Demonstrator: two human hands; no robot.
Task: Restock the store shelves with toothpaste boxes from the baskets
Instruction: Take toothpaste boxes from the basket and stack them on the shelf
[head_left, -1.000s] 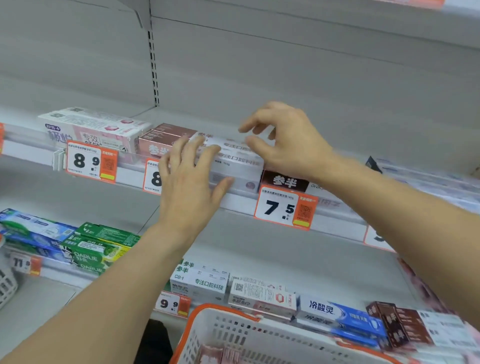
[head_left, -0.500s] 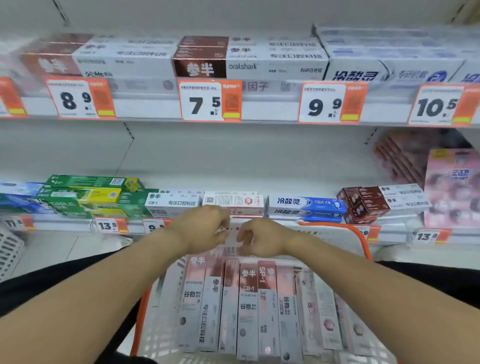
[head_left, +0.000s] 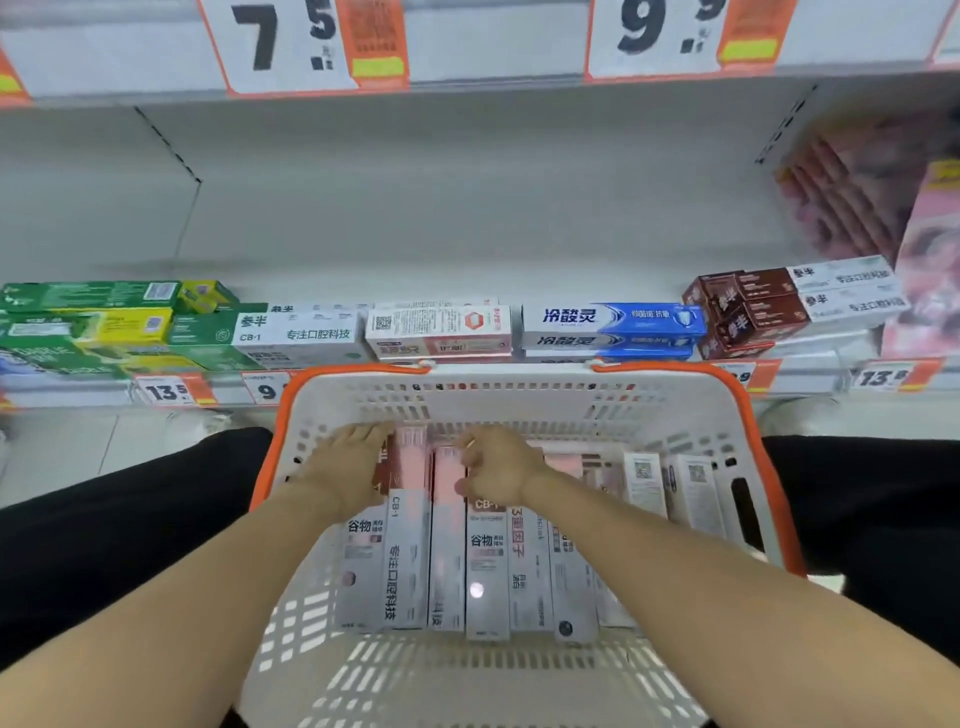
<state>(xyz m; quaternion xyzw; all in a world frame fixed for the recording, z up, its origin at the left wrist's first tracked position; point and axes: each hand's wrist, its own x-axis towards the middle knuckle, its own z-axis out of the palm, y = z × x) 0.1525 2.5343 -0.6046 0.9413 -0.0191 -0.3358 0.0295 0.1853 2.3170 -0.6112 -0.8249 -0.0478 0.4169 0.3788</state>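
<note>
Both hands are down in the white basket (head_left: 691, 410). Left hand (head_left: 347, 467) lies flat, fingers straight, on the toothpaste boxes (head_left: 447, 551); right hand (head_left: 496, 467) is curled, can't tell if it's gripping one.

white perforated plastic basket (head_left: 519, 400): matt, orange rim | pink-and-white cardboard toothpaste boxes (head_left: 485, 566) under my hands: glossy, smooth | grey metal shelf (head_left: 467, 234): painted, matt | paper price tags (head_left: 301, 44)
</note>
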